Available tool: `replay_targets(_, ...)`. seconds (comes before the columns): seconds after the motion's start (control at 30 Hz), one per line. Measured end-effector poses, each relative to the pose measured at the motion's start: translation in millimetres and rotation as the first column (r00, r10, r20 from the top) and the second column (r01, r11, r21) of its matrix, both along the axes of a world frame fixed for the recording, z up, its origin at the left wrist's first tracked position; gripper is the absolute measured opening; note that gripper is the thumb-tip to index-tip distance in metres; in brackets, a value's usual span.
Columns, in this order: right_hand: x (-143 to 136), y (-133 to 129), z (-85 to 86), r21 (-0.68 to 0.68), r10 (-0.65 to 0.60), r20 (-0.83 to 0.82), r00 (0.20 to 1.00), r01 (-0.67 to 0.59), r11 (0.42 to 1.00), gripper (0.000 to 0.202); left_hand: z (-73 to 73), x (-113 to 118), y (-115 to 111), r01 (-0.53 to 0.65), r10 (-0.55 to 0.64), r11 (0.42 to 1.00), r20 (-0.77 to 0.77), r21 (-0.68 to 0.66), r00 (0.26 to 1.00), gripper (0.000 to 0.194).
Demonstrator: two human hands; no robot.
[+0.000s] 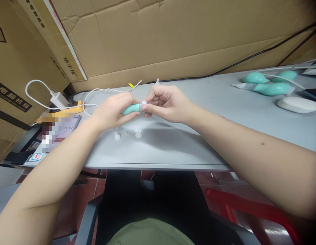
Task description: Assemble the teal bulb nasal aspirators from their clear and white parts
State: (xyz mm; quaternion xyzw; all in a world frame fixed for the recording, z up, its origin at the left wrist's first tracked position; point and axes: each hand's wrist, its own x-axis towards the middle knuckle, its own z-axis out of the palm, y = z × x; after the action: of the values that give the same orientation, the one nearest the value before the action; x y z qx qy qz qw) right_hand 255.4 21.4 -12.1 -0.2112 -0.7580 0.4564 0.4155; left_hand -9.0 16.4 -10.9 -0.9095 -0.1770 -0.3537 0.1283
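So from the head camera, there's a person sitting at a light grey table [198, 143], both bare hands out over it and meeting up around the middle. The left hand [115, 109] has a mint-green bulb [131, 109] pinched between thumb and fingers, with the palm side turned toward the other hand. The bulb lies roughly sideways, and its clear end [142, 106] points at the right hand [164, 103]. That right hand has its thumb and fingertips closed on the clear end, right by a small whitish round bit [144, 102], while the rest of its fingers are curled in. Both hands are held above the tabletop, so the bulb is up off it too.

Just below the hands, nearer the person, two little white round pieces [138, 134] sit on the table a bit apart from each other. Way over on the right side there's a cluster of more mint-green bulbs [273, 88] with clear ends, and a white rounded case [298, 104] next to them. On the left you've got a phone [63, 132], partly blurred out, plus a yellow-orange strip [80, 108] and a white charger [60, 100] with a white cable [36, 81] looping out of it. Big cardboard boxes [185, 37] stand behind the table.
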Motion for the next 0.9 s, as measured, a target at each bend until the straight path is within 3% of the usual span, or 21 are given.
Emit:
replay_targets(0.33, -10.4, -3.1, -0.9, -0.026, -0.062, -0.105, 0.993, 0.060, 0.998, 0.054, -4.5, 13.7, -3.8, -0.130, 0.130, 0.991, 0.102, -0.010, 0.986, 0.018)
replay_targets(0.47, -4.2, 0.1, 6.2, -0.025, -0.088, -0.005, 0.996, 0.088, 0.996, 0.051, 2.1, 13.2, -3.7, -0.174, 0.176, 0.984, 0.134, -0.032, 0.975, 0.023)
replay_targets(0.6, 8.2, -4.2, 18.1, 0.121, -0.189, 0.139, 0.972, 0.173, 0.977, 0.048, 8.6, -8.0, 7.0, -0.240, 0.235, 0.971, 0.282, -0.019, 0.930, 0.026)
replay_targets(0.7, 9.1, -13.4, 23.2, 0.245, -0.057, 0.383, 0.922, -0.042, 0.969, 0.030, 9.6, -27.3, 17.4, -0.317, 0.311, 0.948, 0.347, -0.041, 0.885, 0.029)
replay_targets(0.8, 1.2, -22.5, 21.8, 0.299, 0.018, 0.629, 0.777, -0.264, 0.917, 0.023, 8.9, -35.8, 22.3, -0.327, 0.315, 0.945, 0.340, -0.023, 0.886, 0.031)
replay_targets(0.9, -8.5, -27.6, 16.9, 0.325, 0.044, 0.706, 0.707, -0.378, 0.867, 0.019, 9.0, -30.8, 19.1, -0.311, 0.306, 0.950, 0.304, -0.032, 0.902, 0.034)
